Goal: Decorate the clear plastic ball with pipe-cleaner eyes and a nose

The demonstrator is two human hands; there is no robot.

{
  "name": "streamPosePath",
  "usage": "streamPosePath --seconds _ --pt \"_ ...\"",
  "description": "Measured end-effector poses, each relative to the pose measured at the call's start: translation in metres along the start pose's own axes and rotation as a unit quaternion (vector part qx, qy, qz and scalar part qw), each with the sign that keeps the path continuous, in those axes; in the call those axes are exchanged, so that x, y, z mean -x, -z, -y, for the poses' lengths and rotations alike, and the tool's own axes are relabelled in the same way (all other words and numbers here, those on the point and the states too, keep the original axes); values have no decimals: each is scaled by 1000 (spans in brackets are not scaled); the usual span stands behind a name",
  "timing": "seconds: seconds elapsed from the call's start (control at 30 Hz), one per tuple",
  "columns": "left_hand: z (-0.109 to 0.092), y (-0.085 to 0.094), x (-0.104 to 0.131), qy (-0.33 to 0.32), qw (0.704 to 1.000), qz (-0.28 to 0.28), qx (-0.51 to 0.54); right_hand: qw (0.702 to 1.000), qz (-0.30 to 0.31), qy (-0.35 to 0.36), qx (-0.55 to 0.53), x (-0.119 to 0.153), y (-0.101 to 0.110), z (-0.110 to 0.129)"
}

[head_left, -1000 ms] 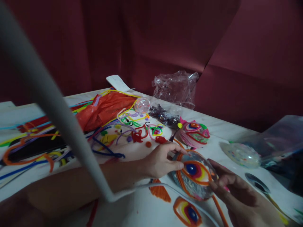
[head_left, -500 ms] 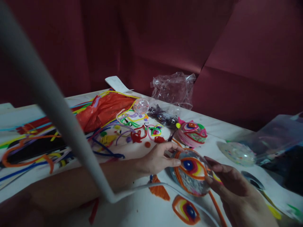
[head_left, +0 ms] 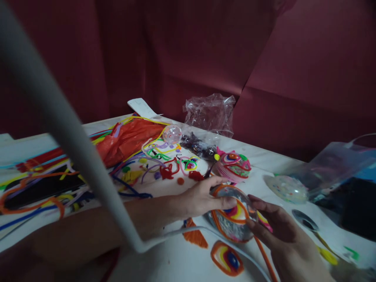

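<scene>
Clear plastic shows between orange bands on a ball (head_left: 230, 232) in the head view, gripped from opposite sides by the left hand (head_left: 202, 201) and right hand (head_left: 283, 235), the left thumb over its coloured eye. Room is tight beyond it, where a pink-wrapped ball (head_left: 232, 170) sits near, and wider on the white table (head_left: 164, 260) toward the person, beside a loose eye (head_left: 221, 261); a crumpled clear bag (head_left: 209, 113) lies at the far edge.

Maroon backdrop (head_left: 182, 51) hanging creased behind the white table (head_left: 261, 150).
Crumpled clear bag (head_left: 210, 115) is sitting near the far edge; white paper (head_left: 141, 107) is lying farther left, just beyond the red plastic (head_left: 126, 139).
</scene>
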State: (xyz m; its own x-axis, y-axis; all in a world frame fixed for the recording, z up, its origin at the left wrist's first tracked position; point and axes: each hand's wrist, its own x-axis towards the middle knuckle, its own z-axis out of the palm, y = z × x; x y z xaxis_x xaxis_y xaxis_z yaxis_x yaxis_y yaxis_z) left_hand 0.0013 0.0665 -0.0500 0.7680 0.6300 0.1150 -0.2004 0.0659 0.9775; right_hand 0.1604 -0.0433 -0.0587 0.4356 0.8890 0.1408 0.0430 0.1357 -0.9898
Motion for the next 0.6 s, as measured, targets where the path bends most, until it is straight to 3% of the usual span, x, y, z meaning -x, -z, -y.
streamPosePath --seconds 0.17,0.33,0.6 --pt "6 -4 -5 2 999 -23 -35 1000 -5 3 20 1 -1 1" --pt "1 -12 -6 59 995 -75 19 1000 20 7 14 1 0 -2" --pt "-1 -15 -3 46 994 -97 24 999 34 4 26 6 -1 4"
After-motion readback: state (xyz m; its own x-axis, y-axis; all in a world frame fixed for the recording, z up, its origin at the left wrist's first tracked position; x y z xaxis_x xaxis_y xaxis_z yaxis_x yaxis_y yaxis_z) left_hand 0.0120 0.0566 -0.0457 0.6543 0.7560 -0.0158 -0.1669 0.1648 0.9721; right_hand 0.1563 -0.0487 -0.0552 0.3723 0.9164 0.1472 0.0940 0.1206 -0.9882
